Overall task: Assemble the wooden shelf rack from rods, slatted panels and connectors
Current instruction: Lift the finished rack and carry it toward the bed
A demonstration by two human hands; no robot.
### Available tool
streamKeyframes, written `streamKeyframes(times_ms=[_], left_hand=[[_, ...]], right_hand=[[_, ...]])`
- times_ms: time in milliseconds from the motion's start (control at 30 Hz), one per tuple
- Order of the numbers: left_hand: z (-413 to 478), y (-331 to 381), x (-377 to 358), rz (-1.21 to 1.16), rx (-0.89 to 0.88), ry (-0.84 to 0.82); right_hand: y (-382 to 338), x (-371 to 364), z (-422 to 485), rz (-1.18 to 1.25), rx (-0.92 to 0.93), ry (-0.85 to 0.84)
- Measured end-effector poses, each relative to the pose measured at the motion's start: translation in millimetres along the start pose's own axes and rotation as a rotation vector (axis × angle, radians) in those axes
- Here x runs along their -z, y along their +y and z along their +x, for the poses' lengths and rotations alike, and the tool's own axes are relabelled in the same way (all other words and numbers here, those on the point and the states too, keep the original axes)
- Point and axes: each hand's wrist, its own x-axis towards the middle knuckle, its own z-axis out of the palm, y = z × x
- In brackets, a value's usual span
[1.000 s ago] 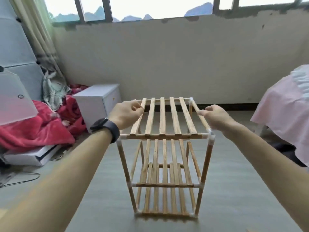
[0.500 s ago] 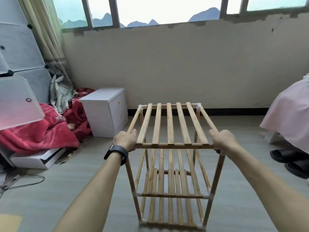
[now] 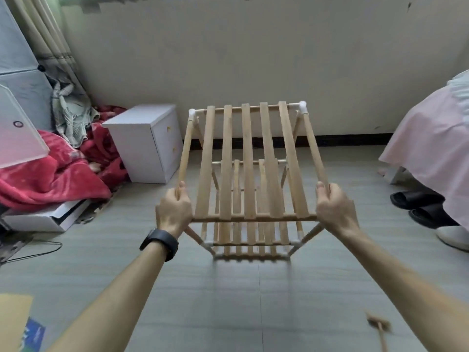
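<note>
The wooden shelf rack (image 3: pixel 250 163) stands in the middle of the floor, three slatted tiers joined by rods and white corner connectors (image 3: pixel 302 106). I look down on its top panel. My left hand (image 3: pixel 173 212) grips the top tier's left side rod near the front corner. My right hand (image 3: pixel 335 209) grips the right side rod at the matching corner. Both front top connectors are hidden under my hands. The lower tiers show through the slats and look blurred.
A white cabinet (image 3: pixel 146 142) sits left of the rack, with red blankets (image 3: pixel 50 174) and a flat white box (image 3: pixel 48 217) beyond. A pink-covered bed (image 3: pixel 431 146) and black slippers (image 3: pixel 416 201) are on the right. A small wooden mallet (image 3: pixel 379 326) lies front right.
The rack has come nearer and I look down on its top more steeply. My hands slid from the side rails to the front corners and stay gripping there.
</note>
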Motion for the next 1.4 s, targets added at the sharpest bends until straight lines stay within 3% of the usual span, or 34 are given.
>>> streamKeyframes(times_ms=[67, 167, 333, 533, 667, 1000, 1200, 1400], left_hand=[[-19, -17, -15, -0.128, 0.029, -0.153], [-31, -24, -33, -0.429, 0.273, -0.333], [-24, -20, -41, -0.624, 0.404, -0.390], [-19, -25, -37, -0.783, 0.449, -0.400], [-34, -47, -47, -0.576, 0.432, -0.500], [-55, -87, -69, -0.484, 0.537, -0.488], [-39, -93, -62, -0.438, 0.585, -0.542], [23, -78, -80, -0.241, 0.561, -0.670]], right_hand=[[24, -5, -14, -0.022, -0.026, 0.002], [58, -14, -32, 0.010, -0.169, -0.086], [59, -29, -39, 0.329, -0.408, -0.233], [51, -25, -14, 0.714, -0.388, -0.148], [83, -45, -26, 0.589, -0.469, -0.139], [123, -65, -55, 0.488, -0.523, -0.109], [129, -52, -49, 0.392, -0.592, -0.279], [121, -60, 33, 0.248, -0.659, -0.402]])
